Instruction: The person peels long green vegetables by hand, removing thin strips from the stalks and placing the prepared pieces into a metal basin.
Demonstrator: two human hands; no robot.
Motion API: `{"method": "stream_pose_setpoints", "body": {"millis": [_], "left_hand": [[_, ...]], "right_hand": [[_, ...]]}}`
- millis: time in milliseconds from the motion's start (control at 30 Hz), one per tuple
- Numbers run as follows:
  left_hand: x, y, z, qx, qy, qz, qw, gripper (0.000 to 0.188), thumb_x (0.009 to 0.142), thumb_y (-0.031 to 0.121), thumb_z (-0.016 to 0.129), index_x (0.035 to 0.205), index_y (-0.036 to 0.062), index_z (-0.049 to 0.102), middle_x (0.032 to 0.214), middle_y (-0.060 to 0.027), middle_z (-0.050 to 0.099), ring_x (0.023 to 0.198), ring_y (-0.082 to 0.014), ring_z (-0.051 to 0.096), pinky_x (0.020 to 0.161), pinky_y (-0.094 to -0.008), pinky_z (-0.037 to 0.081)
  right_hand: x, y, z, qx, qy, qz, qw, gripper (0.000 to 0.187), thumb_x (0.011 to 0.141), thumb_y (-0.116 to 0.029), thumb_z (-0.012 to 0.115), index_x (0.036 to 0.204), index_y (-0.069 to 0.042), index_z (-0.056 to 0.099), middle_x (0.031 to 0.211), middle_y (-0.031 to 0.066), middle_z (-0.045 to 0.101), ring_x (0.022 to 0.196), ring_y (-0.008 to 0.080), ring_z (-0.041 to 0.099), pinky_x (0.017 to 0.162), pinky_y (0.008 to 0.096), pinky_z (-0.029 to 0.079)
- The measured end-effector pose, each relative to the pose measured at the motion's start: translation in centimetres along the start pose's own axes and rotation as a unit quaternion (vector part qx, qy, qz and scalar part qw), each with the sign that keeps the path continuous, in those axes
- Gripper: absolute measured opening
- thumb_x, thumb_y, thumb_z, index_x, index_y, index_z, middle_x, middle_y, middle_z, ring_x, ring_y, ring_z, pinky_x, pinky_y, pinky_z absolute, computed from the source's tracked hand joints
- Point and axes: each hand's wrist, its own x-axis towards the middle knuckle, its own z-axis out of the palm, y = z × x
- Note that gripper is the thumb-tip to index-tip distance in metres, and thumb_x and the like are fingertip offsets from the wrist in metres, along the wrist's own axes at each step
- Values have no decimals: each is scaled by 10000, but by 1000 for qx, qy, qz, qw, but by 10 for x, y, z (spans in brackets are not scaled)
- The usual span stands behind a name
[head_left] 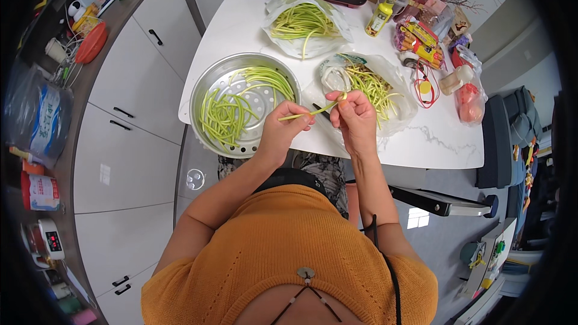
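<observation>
A thin green vegetable stem (324,109) stretches between my two hands above the table's near side. My left hand (278,134) pinches its lower left end, and the fingertips of my right hand (357,123) close on its upper right end. On the left is a round steel pan with a perforated bottom (257,103), holding two heaps of cut green stems (224,115). Just behind my right hand lies an open plastic bag (402,97) with trimmed ends and tangled stems (368,84). Something slim and black (319,110) lies partly hidden between my hands.
At the back, another plastic bag (275,7) holds long stems. A yellow bottle (379,18), snack packs (419,42) and a red cord (426,87) crowd the right of the white table (448,144). White cabinets (129,162) line the left.
</observation>
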Motion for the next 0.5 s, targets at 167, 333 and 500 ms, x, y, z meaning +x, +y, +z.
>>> {"method": "stream_pose_setpoints", "body": {"millis": [167,333,500], "left_hand": [[-3,2,6,9,1,35,999,92,853,66,585,904,15,528,888,-90,599,831,-146,589,743,-274,480],[-2,1,6,20,7,49,999,77,850,41,579,895,15,522,902,-87,587,832,-141,588,750,-274,481],[-3,-2,5,64,14,90,994,74,852,10,560,907,8,510,928,-88,575,843,-133,580,764,-274,481]], "right_hand": [[2,1,-6,26,-21,-15,999,114,876,-105,575,935,-44,498,1005,188,617,732,147,633,587,215,507],[1,-2,-5,31,-10,6,999,197,873,-109,580,1035,-39,490,1038,190,612,794,171,648,610,217,526],[0,-5,0,27,-5,28,999,257,885,-124,566,1117,-27,515,1083,174,604,840,177,649,659,219,531]]}}
